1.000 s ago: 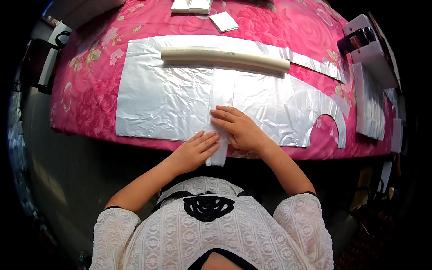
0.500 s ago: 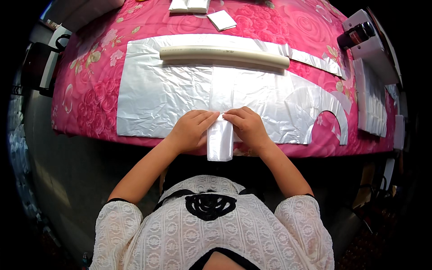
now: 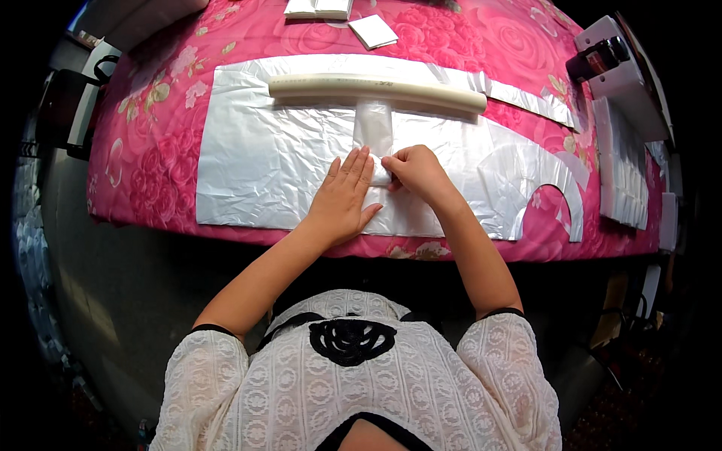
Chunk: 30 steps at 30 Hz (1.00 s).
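Note:
A narrow strip of clear plastic film (image 3: 374, 129) lies folded over at its near end, on top of a large silvery-white plastic sheet (image 3: 259, 165). My left hand (image 3: 340, 197) rests flat, fingers stretched out, with its fingertips at the left edge of the folded part. On the right edge of that fold, my right hand (image 3: 418, 173) pinches the film between thumb and fingers. A cream plastic pipe (image 3: 376, 91) lies across the sheet and over the far end of the strip.
The table has a pink rose-patterned cloth (image 3: 162, 169). A small white folded square (image 3: 373, 32) and a white stack (image 3: 319, 8) lie at the back. To the right are a dark bottle (image 3: 598, 59) on a white box and a stack of folded plastic (image 3: 623, 165).
The near end of the film, which hung past the table edge, has been folded away from me onto the sheet. Both hands moved farther in, and my left hand flattened out.

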Each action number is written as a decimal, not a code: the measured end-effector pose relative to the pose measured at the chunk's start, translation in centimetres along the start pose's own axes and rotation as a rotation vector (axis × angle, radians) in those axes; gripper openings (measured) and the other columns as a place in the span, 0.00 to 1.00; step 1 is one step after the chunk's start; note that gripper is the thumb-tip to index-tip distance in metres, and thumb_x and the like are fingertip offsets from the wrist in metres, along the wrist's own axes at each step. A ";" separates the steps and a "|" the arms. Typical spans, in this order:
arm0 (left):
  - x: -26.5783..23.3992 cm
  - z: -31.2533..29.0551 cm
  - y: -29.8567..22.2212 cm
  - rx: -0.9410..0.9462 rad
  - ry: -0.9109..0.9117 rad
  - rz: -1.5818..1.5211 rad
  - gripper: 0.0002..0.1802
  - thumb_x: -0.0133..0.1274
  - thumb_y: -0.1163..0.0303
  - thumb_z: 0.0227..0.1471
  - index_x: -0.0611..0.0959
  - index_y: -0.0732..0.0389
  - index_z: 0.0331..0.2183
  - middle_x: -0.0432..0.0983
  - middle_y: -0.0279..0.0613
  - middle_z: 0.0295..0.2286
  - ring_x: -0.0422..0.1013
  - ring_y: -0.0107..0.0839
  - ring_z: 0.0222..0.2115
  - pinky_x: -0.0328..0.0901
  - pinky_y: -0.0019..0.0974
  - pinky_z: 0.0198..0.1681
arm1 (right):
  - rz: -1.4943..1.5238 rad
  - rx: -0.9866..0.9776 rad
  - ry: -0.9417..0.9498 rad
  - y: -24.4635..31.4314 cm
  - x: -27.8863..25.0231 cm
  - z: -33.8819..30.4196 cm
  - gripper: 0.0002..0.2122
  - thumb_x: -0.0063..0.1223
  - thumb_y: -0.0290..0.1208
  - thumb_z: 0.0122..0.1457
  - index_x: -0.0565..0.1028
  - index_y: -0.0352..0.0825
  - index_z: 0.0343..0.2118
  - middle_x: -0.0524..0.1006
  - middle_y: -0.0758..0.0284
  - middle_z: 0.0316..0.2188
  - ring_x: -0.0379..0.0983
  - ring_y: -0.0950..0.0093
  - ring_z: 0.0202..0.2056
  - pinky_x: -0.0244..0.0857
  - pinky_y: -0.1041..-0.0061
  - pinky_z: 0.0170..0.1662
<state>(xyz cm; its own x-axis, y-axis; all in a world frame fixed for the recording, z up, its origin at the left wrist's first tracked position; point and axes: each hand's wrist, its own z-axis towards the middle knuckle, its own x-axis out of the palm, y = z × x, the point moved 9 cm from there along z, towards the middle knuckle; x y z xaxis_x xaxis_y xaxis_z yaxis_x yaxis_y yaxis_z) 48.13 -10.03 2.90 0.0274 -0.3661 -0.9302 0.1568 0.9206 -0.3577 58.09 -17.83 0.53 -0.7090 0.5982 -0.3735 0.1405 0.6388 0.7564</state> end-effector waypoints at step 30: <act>-4.9 -0.7 -1.5 0.364 -0.232 -0.124 0.26 0.56 0.75 0.34 0.75 0.65 0.42 0.73 0.46 0.40 0.71 0.38 0.40 0.64 0.39 0.43 | -0.442 -1.023 -0.247 3.9 0.5 -5.5 0.14 0.53 0.14 0.40 0.77 0.36 0.32 0.77 0.68 0.33 0.71 0.69 0.36 0.68 0.73 0.39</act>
<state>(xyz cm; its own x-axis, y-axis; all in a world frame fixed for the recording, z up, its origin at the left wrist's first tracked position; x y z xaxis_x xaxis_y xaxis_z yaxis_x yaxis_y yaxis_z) 47.05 -9.51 7.98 0.2007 -0.5301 -0.8239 0.5087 0.7751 -0.3748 54.51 -17.71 6.29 -0.3853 0.5702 -0.7256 -0.7966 0.1915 0.5734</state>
